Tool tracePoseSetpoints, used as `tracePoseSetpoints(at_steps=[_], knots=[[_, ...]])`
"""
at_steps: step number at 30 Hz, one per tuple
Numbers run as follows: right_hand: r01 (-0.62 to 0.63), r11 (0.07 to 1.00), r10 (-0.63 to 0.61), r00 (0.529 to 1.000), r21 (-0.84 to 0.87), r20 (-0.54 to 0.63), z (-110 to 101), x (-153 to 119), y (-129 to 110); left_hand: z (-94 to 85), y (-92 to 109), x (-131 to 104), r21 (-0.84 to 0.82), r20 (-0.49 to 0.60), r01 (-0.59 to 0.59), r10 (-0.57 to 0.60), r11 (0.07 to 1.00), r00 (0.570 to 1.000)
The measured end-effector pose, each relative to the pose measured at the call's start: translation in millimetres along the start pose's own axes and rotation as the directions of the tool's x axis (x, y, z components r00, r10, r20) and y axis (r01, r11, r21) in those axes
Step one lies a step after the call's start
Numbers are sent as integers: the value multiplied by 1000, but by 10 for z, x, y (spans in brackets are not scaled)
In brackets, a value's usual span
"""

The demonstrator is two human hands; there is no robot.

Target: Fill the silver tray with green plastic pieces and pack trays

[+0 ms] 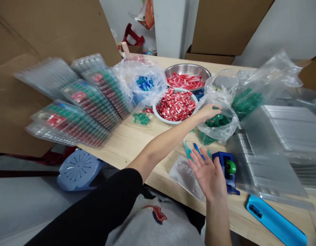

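Note:
My left hand (211, 112) reaches across the table to an opened clear plastic bag (231, 128) of green translucent pieces (217, 120). Its fingers are curled together over the bag's mouth; a bit of green shows at the fingertips, but whether they grip it is unclear. Palm up, my right hand (207, 176) is open, fingers spread and nothing on the palm. Just beyond its fingertips lie a blue pointed piece (199, 151) and a teal one (187, 149). A clear moulded plastic tray (185, 174) lies flat to its left, partly behind the hand.
A bowl of red packets (176, 106), a steel bowl (207, 72) of red-pink sticks and a bag of blue pieces (145, 83) stand behind. Filled clear packs (71, 119) are stacked left. A tape dispenser (232, 184), clear plastic sheets (283, 164) and a blue phone (278, 222) lie right.

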State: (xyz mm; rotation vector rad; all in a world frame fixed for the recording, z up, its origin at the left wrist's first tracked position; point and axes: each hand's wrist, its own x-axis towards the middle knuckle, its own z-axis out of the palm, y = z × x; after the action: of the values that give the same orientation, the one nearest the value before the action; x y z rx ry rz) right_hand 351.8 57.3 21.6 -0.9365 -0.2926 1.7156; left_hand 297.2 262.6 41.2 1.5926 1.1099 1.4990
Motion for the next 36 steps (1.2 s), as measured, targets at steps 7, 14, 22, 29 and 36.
tracePoseSetpoints(at_steps=[7,14,22,29,36], knots=[[-84,958,64,995,276,83,410,388,-31,-629,520,-1084,484,507,-263,-23,835,862],[-88,945,121,989,316,-85,135,372,272,-899,392,-1672,614,617,-570,118,547,778],[-148,892,226,965,428,-136,178,196,423,-900,301,-1775,582,425,-519,310,626,851],[-219,832,308,946,510,-97,184,71,457,-822,250,-1905,220,-35,-95,105,971,994],[-295,823,250,955,485,157,143,-53,335,-954,472,-1828,-242,-50,248,-267,938,962]])
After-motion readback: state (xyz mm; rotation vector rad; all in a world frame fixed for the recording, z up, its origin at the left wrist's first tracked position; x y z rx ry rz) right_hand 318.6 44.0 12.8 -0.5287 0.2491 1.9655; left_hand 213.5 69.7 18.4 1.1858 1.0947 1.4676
